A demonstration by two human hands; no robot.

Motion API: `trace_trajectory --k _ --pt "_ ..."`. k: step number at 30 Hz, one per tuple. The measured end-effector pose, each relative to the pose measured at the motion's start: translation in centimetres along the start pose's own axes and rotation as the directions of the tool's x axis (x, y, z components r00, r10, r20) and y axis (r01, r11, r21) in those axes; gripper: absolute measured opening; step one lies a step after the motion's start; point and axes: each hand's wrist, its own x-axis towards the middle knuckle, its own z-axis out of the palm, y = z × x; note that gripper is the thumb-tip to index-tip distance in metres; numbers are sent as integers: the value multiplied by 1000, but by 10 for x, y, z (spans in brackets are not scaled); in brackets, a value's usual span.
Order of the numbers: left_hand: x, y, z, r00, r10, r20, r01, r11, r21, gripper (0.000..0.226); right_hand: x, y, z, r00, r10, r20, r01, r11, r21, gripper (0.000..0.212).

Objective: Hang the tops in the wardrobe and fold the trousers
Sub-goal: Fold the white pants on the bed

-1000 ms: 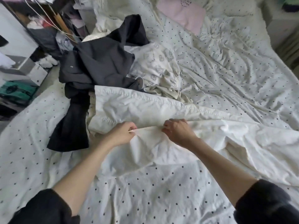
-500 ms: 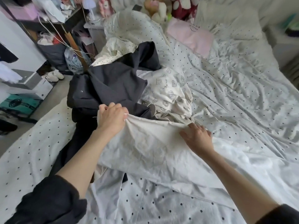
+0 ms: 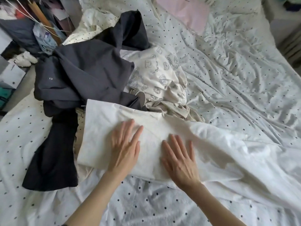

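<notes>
Now both my flat left hand [image 3: 124,149] and right hand [image 3: 179,158] press the white trousers [image 3: 104,128] on the bed [image 3: 236,79]; their length runs off right, nearer my right hand.

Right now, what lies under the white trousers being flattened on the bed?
The white cotton trousers lie on the dotted white bedsheet; their top-left edge overlaps the dark grey garment. Both open hands press on top. Anything else beneath is covered.

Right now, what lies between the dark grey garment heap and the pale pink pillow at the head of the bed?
In the head view, a cream printed top lies beside the dark grey garment; past it, only rumpled dotted bedsheet reaches the pale pink pillow.
</notes>
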Motion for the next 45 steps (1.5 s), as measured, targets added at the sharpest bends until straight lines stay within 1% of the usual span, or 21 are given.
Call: trace_trajectory --k 2,5,8,10,11,14,15,17,18,20,22,24,27,30,33,35,37,39,41,43,45 --pt "-6 -6 18 987 -14 158 -5 993 117 48 6 6 9 996 8 91 -3 999 -47 56" --pt "-2 -26 25 964 -91 248 33 973 227 54 15 10 13 982 -21 189 30 998 -46 58" --pt "-1 -15 22 955 -176 240 130 972 197 55 3 8 2 992 -72 101 68 997 36 51" --pt "-8 15 22 973 -169 160 152 982 111 54 -28 14 -8 998 -66 5 65 995 71 45" --pt "-15 28 22 983 -131 130 122 990 70 53 -42 17 -10 998 -41 -38 45 995 93 43" --pt "-36 92 25 993 96 71 -86 988 -129 41 -105 57 -18 978 109 -175 -96 992 82 35" --pt "-41 116 26 980 192 48 -179 965 -193 32 -125 74 -20 967 156 -203 -147 987 59 34" --pt "-49 161 35 920 391 11 -376 891 -254 14 -159 106 -24 948 229 -220 -232 973 13 33" --pt "-51 172 38 889 457 20 -438 863 -251 12 -163 116 -25 943 246 -226 -255 967 -10 33" --pt "-50 197 45 851 517 95 -487 843 -227 33 -172 135 -26 933 283 -224 -306 949 -79 34" --pt "-44 208 49 851 486 197 -459 872 -169 55 -172 148 -24 927 293 -236 -326 938 -115 33" --pt "-38 204 48 859 458 227 -442 889 -119 71 -165 150 -22 922 274 -273 -317 940 -127 24" --pt "-35 191 40 876 436 204 -428 900 -86 77 -159 152 -27 892 295 -344 -334 941 -60 10" --pt "-42 173 33 876 417 243 -412 908 -72 80 -176 153 -34 896 255 -363 -264 964 26 16" --pt "-50 155 33 880 358 311 -358 932 -60 95 -203 157 -36 945 177 -274 -167 984 62 24" --pt "-56 146 32 876 342 340 -353 935 -31 104 -216 159 -32 966 184 -179 -176 982 61 27" --pt "-60 141 30 878 337 339 -364 931 15 104 -219 160 -31 967 203 -151 -195 979 63 22" --pt "-65 137 27 885 316 341 -348 937 33 103 -215 156 -38 957 194 -215 -183 981 69 8" --pt "-70 130 26 891 284 354 -320 946 47 102 -201 149 -49 933 206 -295 -194 979 69 17" --pt "-70 127 24 890 263 373 -300 953 45 90 -180 147 -57 912 267 -310 -251 964 91 27" --pt "-64 132 19 877 287 386 -313 950 5 68 -156 147 -65 926 325 -193 -309 945 111 44"
